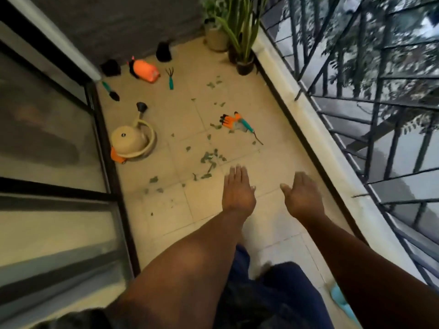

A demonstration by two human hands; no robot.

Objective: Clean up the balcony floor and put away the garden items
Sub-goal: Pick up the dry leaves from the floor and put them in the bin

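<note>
The balcony floor (213,205) was paved in pale beige square tiles with thin grout lines, and torn green leaf scraps (209,160) lay scattered over its middle, thickest just ahead of the hands. Among them lay a pair of orange gardening gloves (229,119) with black claw tips, touching a teal-handled tool (247,126) whose working end could not be made out. Farther back, a teal-handled hand rake (170,79) lay flat beside a tipped orange plastic sprayer (144,70), and a small trowel (111,90) lay near the sliding glass door (54,138). A round beige watering can (133,140) with a black rose stood by the door frame, with something orange at its base. Two black pots (163,52) sat against the grey end wall, and leafy potted plants (237,32) filled the far corner by the dark metal railing (356,115). The left hand (237,188) and right hand (300,193) hovered apart above the tiles, fingers straight and relaxed, holding and touching nothing.
</note>
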